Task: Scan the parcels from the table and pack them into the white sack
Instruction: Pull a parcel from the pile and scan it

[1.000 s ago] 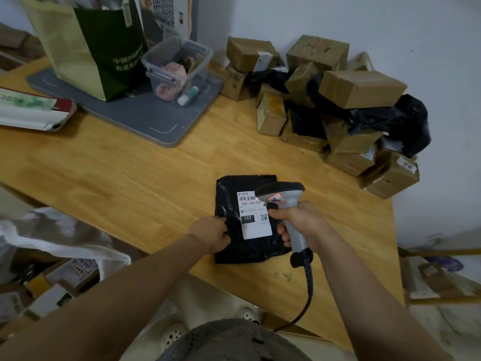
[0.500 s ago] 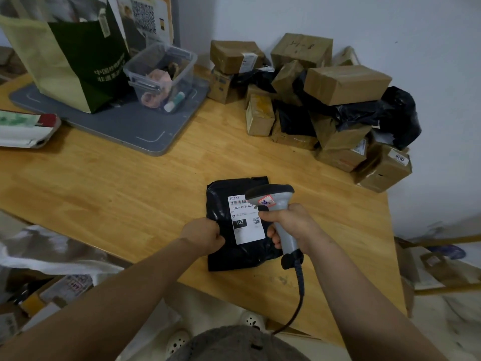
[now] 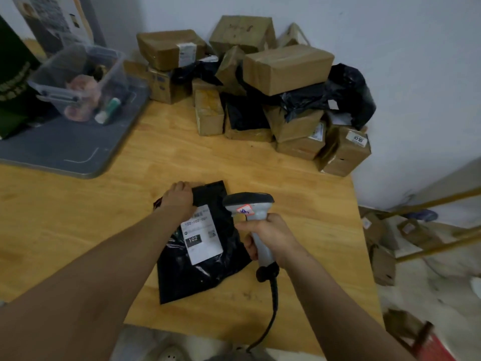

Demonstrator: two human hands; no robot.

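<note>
A black plastic parcel [image 3: 208, 272] with a white label [image 3: 203, 235] marked 102 lies on the wooden table [image 3: 78, 217] near its front edge. My left hand [image 3: 179, 196] grips the parcel's far left corner, fingers curled over the edge. Just right of the label, my right hand [image 3: 270, 235] holds the grey barcode scanner [image 3: 250, 204] by its handle, its head over the parcel's right side and its black cable hanging off the table front. The white sack is out of view.
A pile of brown boxes and black bags [image 3: 286, 71] fills the table's far right corner against the wall. A grey tray [image 3: 65, 152] at the left carries a clear tub [image 3: 80, 82] and a green bag [image 3: 13, 82]. More boxes [image 3: 382, 261] lie on the floor at the right.
My left hand has shifted from the parcel's near left edge to its far left corner. The scanner has moved off the label to its right. The view swung right, losing the sack.
</note>
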